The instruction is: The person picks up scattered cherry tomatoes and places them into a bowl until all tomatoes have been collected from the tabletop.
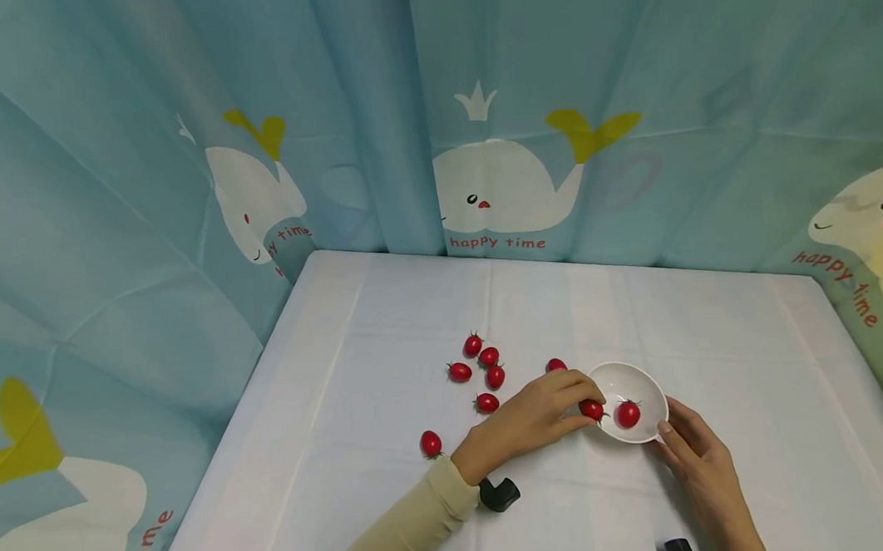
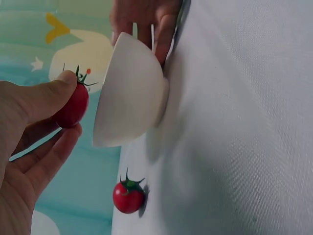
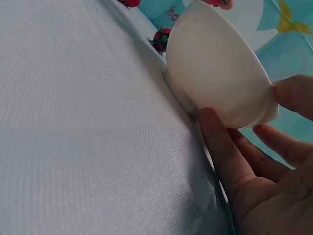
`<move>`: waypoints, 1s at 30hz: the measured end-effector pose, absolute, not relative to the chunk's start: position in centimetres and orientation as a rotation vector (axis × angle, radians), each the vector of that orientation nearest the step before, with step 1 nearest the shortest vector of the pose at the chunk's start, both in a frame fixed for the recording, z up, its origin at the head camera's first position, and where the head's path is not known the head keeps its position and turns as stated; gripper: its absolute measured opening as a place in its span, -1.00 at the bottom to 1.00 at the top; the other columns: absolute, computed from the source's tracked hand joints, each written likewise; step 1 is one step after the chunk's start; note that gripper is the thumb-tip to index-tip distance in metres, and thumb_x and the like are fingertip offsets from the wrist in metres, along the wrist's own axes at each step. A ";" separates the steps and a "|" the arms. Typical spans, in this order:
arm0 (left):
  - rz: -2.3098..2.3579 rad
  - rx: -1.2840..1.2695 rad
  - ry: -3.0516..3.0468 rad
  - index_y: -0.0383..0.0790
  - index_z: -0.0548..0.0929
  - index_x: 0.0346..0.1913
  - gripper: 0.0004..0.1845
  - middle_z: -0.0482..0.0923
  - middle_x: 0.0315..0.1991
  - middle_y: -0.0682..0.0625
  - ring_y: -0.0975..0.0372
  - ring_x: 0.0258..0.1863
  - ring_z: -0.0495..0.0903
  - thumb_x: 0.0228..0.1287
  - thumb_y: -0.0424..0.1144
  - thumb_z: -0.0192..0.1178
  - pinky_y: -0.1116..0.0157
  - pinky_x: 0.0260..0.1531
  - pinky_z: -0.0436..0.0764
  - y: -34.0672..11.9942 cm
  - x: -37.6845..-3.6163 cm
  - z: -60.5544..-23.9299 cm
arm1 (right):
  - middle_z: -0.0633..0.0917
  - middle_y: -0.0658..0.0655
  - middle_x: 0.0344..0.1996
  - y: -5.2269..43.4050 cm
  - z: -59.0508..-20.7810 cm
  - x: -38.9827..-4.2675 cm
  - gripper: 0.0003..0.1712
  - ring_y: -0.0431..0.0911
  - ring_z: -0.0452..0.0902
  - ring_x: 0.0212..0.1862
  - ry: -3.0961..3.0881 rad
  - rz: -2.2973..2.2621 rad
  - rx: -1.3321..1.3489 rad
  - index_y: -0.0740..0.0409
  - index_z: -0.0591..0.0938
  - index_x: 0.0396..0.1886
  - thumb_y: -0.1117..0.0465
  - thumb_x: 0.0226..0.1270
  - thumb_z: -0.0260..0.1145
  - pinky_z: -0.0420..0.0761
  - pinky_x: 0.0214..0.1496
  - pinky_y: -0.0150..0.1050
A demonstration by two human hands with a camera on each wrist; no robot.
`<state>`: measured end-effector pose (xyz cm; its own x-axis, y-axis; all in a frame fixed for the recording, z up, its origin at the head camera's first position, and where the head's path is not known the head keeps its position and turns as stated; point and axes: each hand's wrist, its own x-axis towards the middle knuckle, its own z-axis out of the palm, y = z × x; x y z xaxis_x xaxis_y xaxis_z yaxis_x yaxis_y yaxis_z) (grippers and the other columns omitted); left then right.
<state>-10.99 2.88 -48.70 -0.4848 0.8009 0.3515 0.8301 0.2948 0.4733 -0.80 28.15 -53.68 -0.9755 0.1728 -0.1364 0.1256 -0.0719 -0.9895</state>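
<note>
A white bowl (image 1: 609, 381) stands on the table with one cherry tomato (image 1: 628, 414) inside. My left hand (image 1: 536, 412) pinches another cherry tomato (image 2: 72, 105) between thumb and fingers, at the bowl's left rim and a little above it. On the right, my right hand (image 1: 700, 464) holds the bowl's side, its thumb at the rim and its fingers (image 3: 221, 147) against the outer wall. Just beyond the left hand a loose cherry tomato (image 1: 556, 364) lies on the cloth, partly hidden by that hand.
Several cherry tomatoes (image 1: 459, 372) lie scattered left of the bowl, one (image 1: 431, 443) of them nearer the left forearm. A white cloth (image 1: 384, 328) covers the table. Behind it hangs a blue curtain (image 1: 375, 146) with whale prints.
</note>
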 end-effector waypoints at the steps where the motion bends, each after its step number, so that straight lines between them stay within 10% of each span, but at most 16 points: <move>1: -0.940 -1.569 -2.494 -0.10 0.69 0.14 -0.68 0.64 0.12 0.08 0.31 0.17 0.58 0.38 -0.16 0.41 0.61 0.32 0.41 3.0 -11.0 -48.7 | 0.56 -0.34 0.14 28.1 -53.7 -0.8 -0.38 -0.58 0.53 0.14 -2.117 2.252 -0.341 0.37 0.23 0.54 0.30 0.62 0.18 0.65 0.03 -0.59; 30: -0.426 -1.599 -2.667 -0.03 0.67 0.19 -0.71 0.64 0.14 0.12 0.31 0.17 0.57 0.49 -0.13 0.29 0.59 0.30 0.42 7.6 -11.2 -47.7 | 0.47 -0.36 0.16 28.2 -53.8 -0.8 -0.32 -0.61 0.51 0.13 -2.184 2.210 -0.379 0.26 0.21 0.60 0.20 0.64 0.19 0.62 0.04 -0.62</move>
<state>-11.20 7.57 -47.71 -0.4809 0.8654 0.1408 0.8663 0.4441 0.2288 -0.76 28.16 -53.79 -0.9706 0.1770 -0.1631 0.1610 -0.0259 -0.9866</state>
